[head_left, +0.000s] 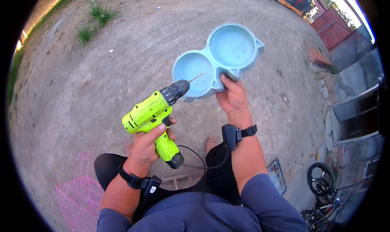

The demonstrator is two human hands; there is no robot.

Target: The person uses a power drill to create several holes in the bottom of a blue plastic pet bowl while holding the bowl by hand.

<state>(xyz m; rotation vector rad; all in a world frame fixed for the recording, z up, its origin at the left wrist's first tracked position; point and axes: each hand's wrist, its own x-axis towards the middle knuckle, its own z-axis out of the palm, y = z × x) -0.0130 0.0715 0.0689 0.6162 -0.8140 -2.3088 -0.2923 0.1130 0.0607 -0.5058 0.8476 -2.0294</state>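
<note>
My left hand (pixel 151 140) is closed round the grip of a lime-green cordless drill (pixel 145 113), with a finger by the trigger. The drill points up and to the right, and a thin bit (pixel 196 77) sticks out of its black chuck (pixel 174 91). In my right hand (pixel 233 94) is a light blue double pet bowl (pixel 210 54), gripped at the near edge where its two round cups join. Small cat-ear points stand on its rim. From this view the bit lies over the left cup; whether its tip touches the plastic I cannot tell. The fingers beneath the bowl are hidden.
Bare dirt ground (pixel 134 53) spreads ahead, with grass tufts (pixel 101 15) at the far left. A pink wire cage (pixel 79 197) stands low on the left. A bicycle (pixel 323 187) and a windowed wall are on the right. A black cable (pixel 201 157) runs across my lap.
</note>
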